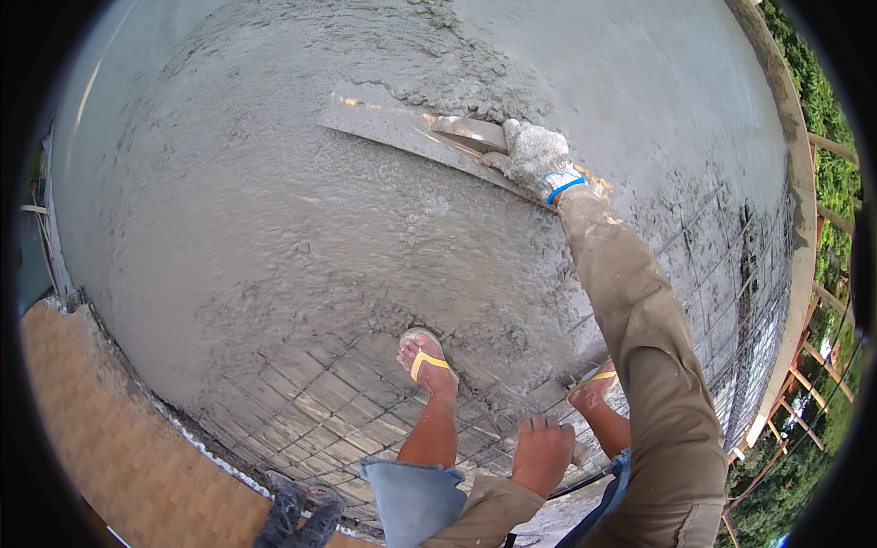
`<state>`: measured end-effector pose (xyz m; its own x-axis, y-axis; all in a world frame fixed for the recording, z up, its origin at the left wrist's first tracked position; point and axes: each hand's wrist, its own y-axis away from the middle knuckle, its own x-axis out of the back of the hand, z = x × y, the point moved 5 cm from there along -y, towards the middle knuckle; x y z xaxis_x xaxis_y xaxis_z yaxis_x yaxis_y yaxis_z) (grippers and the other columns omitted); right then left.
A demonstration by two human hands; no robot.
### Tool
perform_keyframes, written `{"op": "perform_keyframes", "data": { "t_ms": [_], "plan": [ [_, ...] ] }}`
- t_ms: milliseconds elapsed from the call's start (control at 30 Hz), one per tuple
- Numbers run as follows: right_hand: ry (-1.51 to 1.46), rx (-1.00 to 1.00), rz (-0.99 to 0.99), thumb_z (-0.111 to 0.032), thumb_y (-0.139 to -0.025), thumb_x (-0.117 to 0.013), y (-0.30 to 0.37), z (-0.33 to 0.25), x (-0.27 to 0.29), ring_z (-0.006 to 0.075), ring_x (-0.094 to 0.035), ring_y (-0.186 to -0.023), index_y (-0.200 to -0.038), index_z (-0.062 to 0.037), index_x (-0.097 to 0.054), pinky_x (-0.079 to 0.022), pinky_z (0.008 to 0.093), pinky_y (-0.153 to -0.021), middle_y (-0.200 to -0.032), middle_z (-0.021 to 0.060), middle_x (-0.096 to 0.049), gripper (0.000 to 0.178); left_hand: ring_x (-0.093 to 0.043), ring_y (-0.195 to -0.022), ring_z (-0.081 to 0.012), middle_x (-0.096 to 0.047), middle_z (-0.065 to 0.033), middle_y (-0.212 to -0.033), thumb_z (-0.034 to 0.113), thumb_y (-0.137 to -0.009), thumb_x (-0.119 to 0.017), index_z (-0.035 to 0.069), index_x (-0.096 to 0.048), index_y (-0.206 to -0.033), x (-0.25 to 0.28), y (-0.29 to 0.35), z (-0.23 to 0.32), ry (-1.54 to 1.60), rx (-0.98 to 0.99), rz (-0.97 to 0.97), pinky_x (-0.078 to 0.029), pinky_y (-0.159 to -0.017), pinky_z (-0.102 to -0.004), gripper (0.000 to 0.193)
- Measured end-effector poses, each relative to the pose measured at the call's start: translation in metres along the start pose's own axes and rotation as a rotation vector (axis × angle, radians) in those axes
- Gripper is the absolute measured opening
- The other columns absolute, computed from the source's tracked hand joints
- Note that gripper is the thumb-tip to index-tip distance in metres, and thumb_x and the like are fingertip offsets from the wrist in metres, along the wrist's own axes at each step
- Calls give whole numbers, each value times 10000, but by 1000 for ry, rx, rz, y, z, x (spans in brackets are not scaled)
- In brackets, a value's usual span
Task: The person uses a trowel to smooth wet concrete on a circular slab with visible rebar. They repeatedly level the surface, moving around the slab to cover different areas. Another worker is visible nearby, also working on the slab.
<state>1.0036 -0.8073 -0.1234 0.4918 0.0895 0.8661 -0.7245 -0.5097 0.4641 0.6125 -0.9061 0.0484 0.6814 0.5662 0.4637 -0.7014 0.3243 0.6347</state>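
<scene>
Far out to the right, my right hand (537, 157), in a dirty whitish glove with a blue cuff, is closed round the handle of a long concrete float (393, 126). The float's flat blade lies on wet grey concrete (274, 201), slanting from upper left to lower right, with lumpy concrete heaped along its far edge. Close to my body, my bare left hand (543, 454) is curled into a fist between my knees. A small pale end shows beside its fingers; what it is I cannot make out.
My feet, in yellow-strapped flip-flops (429, 359), stand at the concrete's edge by a steel rebar mesh (311, 393). Brown tiled floor (137, 429) lies lower left, near dark boots (301, 513). A formwork edge (797, 183) curves along the right, with wooden poles (829, 370) and greenery beyond.
</scene>
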Motion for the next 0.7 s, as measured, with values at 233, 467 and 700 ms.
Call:
{"op": "perform_keyframes", "data": {
  "t_ms": [233, 467, 700],
  "plan": [
    [-306, -308, 217, -590, -904, -692, -37, 8, 58, 385, -702, -1126, -1230, -11, -668, -536, 483, -970, -1185, 222, -735, 665, -649, -920, -281, -703, -82, -907, 197, -900, -635, 135, -731, -919, 7, 5, -4, 8, -43, 62, -439, -797, -467, 117],
    [-326, -536, 397, -695, -855, -695, 46, 59, 23, 451, -698, -1070, -1160, 30, -669, -535, 515, -928, -1084, 280, -733, 787, -656, -931, -285, -706, -83, -925, 178, -910, -631, 145, -733, -942, 38, -7, -25, 89, -15, 219, -456, -811, -478, 112],
    [-525, -716, 338, -719, -830, -711, 9, 87, -24, 463, -709, -1056, -1061, 117, -702, -539, 504, -931, -1084, 349, -723, 868, -653, -948, -281, -700, -95, -948, 211, -913, -636, 118, -740, -909, 41, -13, -8, 137, -23, 182, -470, -789, -479, 139]
  ]
}}
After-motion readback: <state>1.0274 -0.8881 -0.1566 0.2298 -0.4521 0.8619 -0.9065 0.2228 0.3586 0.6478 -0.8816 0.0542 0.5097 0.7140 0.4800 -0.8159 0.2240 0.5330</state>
